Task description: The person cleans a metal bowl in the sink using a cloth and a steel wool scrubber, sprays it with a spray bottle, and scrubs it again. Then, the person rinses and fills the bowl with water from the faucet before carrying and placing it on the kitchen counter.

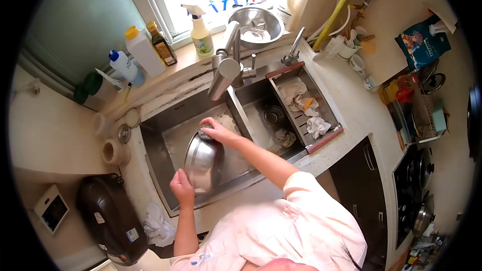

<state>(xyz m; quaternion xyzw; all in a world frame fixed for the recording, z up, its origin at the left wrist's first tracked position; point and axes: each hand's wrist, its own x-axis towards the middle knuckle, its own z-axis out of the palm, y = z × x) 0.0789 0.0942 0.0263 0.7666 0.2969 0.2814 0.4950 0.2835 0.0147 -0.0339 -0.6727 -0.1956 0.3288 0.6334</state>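
A shiny metal bowl [201, 166] is tilted on its side over the large left basin of the steel sink [173, 115]. My left hand [182, 187] is closed on the bowl's rim at its lower left. At the bowl's upper edge, my right hand [219, 133] holds a grey scrubber [205, 131] pressed against the metal. The tall faucet [224, 79] stands behind the basin, its head above the hands and apart from them.
Wet cloths [293, 95] lie in the right tray and a drain [273, 115] shows in the middle basin. Bottles, a spray bottle [202, 35] and a steel bowl [256, 25] line the sill. A dark appliance [108, 216] stands at left, a stove [409, 185] at right.
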